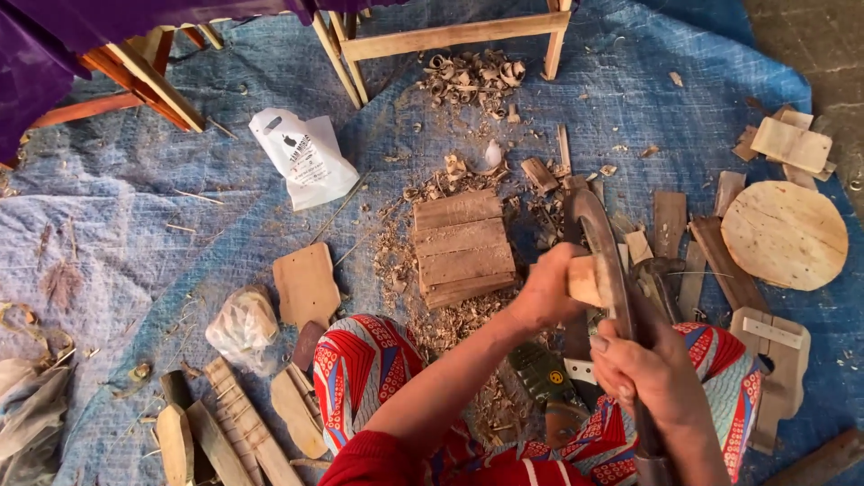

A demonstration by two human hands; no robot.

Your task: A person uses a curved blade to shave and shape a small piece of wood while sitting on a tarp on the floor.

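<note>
The left hand (544, 288) grips a small pale wooden block (587, 281); the right hand (646, 371), just below, clamps a long dark curved blade (601, 247) resting against that block.

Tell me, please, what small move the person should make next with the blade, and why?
Probably push the curved blade down along the small wood block to shave off a thin slice. The left hand grips the block, the right hand holds the blade's handle, and the edge sits against the block; shavings lie below.

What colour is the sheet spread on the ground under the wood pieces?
Blue; the sheet shows best in the head view, littered with wood shavings.
</note>
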